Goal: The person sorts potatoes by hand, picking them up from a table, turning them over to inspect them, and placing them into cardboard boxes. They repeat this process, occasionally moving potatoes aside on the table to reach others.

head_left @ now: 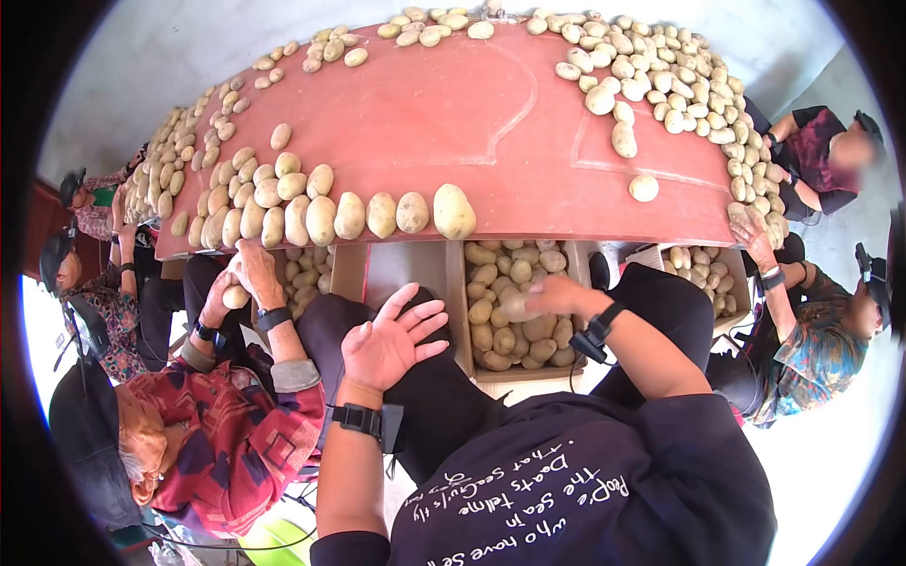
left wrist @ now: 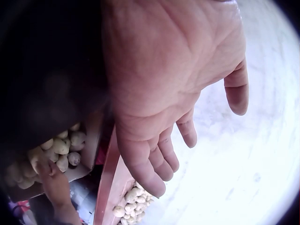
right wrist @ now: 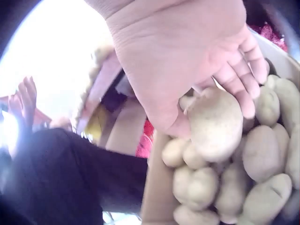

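My right hand [head_left: 557, 297] is over a cardboard box [head_left: 460, 325] full of potatoes. Between its thumb and fingers it holds a pale round potato [right wrist: 216, 124], close above the potatoes [right wrist: 262, 152] in the box. My left hand [head_left: 392, 340] is raised over my lap, its fingers spread and nothing in it. In the left wrist view the bare palm [left wrist: 164, 70] shows. Beyond both hands, a row of potatoes runs along the near edge of the red table [head_left: 396, 141], with a large potato [head_left: 454, 211] at its right end.
Potatoes [head_left: 661, 71] are heaped along the table's far and side edges; a single potato [head_left: 645, 188] lies near the front right. At left, a person in a red patterned shirt [head_left: 236, 424] handles a potato [head_left: 236, 297]. Another potato box [head_left: 741, 283] stands at right, beside more seated people.
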A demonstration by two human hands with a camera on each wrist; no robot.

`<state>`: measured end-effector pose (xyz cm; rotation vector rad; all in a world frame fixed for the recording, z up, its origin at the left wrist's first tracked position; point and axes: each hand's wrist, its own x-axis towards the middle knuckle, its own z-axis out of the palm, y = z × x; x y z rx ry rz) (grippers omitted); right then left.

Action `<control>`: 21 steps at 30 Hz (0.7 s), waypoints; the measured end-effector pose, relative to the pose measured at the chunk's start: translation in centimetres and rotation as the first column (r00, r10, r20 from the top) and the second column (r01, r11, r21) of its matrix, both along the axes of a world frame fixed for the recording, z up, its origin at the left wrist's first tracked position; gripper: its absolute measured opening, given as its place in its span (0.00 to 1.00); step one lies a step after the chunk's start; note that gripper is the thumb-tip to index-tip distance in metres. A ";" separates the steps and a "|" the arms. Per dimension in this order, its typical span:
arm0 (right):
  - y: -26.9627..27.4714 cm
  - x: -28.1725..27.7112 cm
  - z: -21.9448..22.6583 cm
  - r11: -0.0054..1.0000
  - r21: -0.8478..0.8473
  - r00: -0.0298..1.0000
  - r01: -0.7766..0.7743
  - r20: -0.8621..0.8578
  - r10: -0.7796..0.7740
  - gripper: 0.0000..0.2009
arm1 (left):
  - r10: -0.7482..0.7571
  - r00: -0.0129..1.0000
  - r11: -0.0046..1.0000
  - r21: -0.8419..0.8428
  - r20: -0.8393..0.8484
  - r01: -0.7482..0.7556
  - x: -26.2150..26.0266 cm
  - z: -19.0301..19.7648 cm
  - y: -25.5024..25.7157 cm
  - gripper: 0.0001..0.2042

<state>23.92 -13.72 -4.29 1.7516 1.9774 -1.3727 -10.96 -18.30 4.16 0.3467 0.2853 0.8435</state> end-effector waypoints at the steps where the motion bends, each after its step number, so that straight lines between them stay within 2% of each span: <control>1: 0.5 0.8 0.4 0.998 -0.004 0.984 0.066 -0.165 -0.066 0.26 | 0.002 1.000 1.000 0.003 0.004 -0.002 0.0 0.0 0.0 0.42; 2: 1.0 1.3 0.7 0.992 -0.018 0.937 0.129 -0.325 -0.128 0.27 | 0.000 1.000 1.000 0.006 0.004 0.000 0.0 0.0 0.0 0.42; 5: 2.3 0.4 6.5 0.918 -0.078 0.760 0.390 -0.535 -0.368 0.26 | -0.003 1.000 1.000 0.017 0.000 0.003 -0.1 0.0 0.0 0.42; 8: 3.9 -1.0 7.7 0.848 0.051 0.686 0.528 -0.613 -0.391 0.27 | -0.005 1.000 1.000 0.029 -0.006 0.005 -0.1 0.0 -0.1 0.42; 9: 4.5 -1.8 6.4 0.790 0.131 0.647 0.599 -0.659 -0.382 0.26 | -0.006 1.000 0.999 0.033 -0.008 0.006 -0.1 0.0 -0.1 0.42; 11: 5.1 -3.0 6.1 0.759 0.451 0.874 0.470 -0.356 -0.330 0.28 | -0.005 1.000 0.999 0.037 -0.014 0.005 0.0 0.1 -0.1 0.42; 12: 5.3 -3.8 6.3 0.733 0.578 0.932 0.359 -0.174 -0.319 0.29 | -0.004 1.000 0.999 0.036 -0.018 0.005 0.0 0.1 -0.2 0.42; 13: 5.2 -4.4 7.2 0.753 0.593 0.953 0.287 -0.098 -0.286 0.33 | -0.003 1.000 0.999 0.034 -0.022 0.004 -0.1 0.1 -0.2 0.42; 16: 5.7 -5.6 6.0 0.741 0.599 0.953 0.303 -0.170 -0.252 0.35 | 0.004 1.000 1.000 0.010 -0.019 -0.004 -0.1 0.3 -0.2 0.44; 19: 6.3 -6.2 5.5 0.737 0.631 0.970 0.240 -0.122 -0.212 0.35 | 0.005 1.000 1.000 0.006 -0.013 -0.005 -0.2 0.3 -0.1 0.44; 21: 6.5 -6.7 6.1 0.765 0.579 0.959 0.283 -0.165 -0.229 0.36 | 0.003 1.000 1.000 0.007 -0.012 -0.003 -0.2 0.4 -0.1 0.43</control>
